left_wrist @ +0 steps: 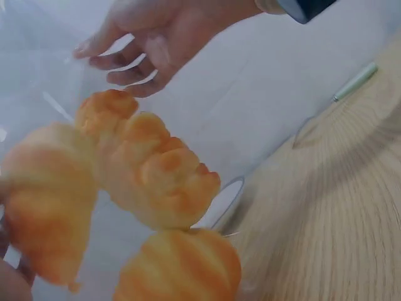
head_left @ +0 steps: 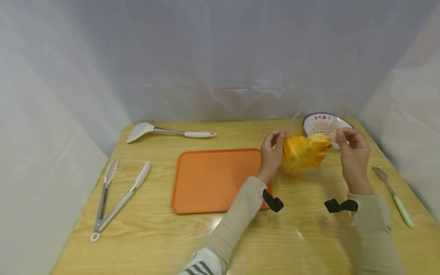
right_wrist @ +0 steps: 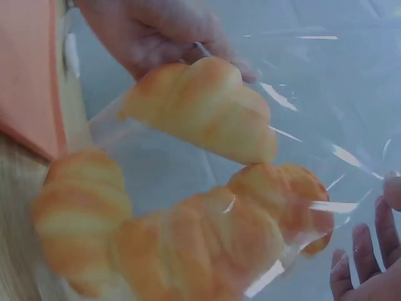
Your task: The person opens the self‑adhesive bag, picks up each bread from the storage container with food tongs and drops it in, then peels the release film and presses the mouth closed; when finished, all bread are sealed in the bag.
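A clear plastic bag (right_wrist: 338, 157) with bread rolls inside is held in the air between both hands, above the right part of the table. In the head view the bread (head_left: 306, 151) is blurred. The right wrist view shows a croissant-shaped roll (right_wrist: 200, 110), a knobbly braided roll (right_wrist: 200, 241) and a ridged roll (right_wrist: 81, 213) through the film. My left hand (head_left: 271, 152) grips the bag's left side, close beside the croissant-shaped roll. On the opposite side my right hand (head_left: 355, 160) pinches the bag's edge between thumb and forefinger, its other fingers loosely bent.
An orange tray (head_left: 216, 181) lies mid-table, partly under the left forearm. Behind the bag is a white printed plate (head_left: 317, 118). Metal tongs (head_left: 115, 210) lie spread at left, a white-headed turner (head_left: 168, 131) at the back, and a green-handled server (head_left: 395, 198) at right.
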Demonstrator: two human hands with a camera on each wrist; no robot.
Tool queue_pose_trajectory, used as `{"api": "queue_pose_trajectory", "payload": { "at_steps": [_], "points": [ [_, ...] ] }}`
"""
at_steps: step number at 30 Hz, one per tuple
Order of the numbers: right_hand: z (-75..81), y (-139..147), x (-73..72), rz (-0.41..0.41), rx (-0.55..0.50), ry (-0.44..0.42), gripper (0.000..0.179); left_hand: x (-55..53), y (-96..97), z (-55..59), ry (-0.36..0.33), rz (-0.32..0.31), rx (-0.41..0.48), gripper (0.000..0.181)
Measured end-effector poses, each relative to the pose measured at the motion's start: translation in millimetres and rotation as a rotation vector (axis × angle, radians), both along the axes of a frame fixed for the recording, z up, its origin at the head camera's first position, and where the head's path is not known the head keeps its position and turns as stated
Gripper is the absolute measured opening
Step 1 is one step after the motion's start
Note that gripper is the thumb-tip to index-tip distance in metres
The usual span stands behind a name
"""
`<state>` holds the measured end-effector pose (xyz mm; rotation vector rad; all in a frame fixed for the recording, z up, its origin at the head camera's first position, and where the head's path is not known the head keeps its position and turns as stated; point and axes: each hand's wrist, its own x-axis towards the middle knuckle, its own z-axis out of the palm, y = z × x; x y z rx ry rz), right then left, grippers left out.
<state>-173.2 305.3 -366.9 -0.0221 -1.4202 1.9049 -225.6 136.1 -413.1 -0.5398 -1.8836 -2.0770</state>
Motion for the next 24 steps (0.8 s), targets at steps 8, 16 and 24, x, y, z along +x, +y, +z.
{"api": "queue_pose_trajectory", "payload": {
  "at_steps": [8,16,24],
  "points": [
    [-10.2,9.2,-8.2,0.183,-0.326,0.212,0.007,1.1,-3.3,8.8,-0.125,-0.141,0.066,0.027],
    [-45.4,19.5,-0.9,0.073,-0.09,-0.072,0.009,2.4,3.8,-9.8,-0.206,-0.194,0.124,0.027],
    [-45.6,16.5,-1.0,0.149,-0.275,0.115,0.007,3.0,7.0,-1.0,-0.179,-0.193,0.185,0.025]
  ]
}}
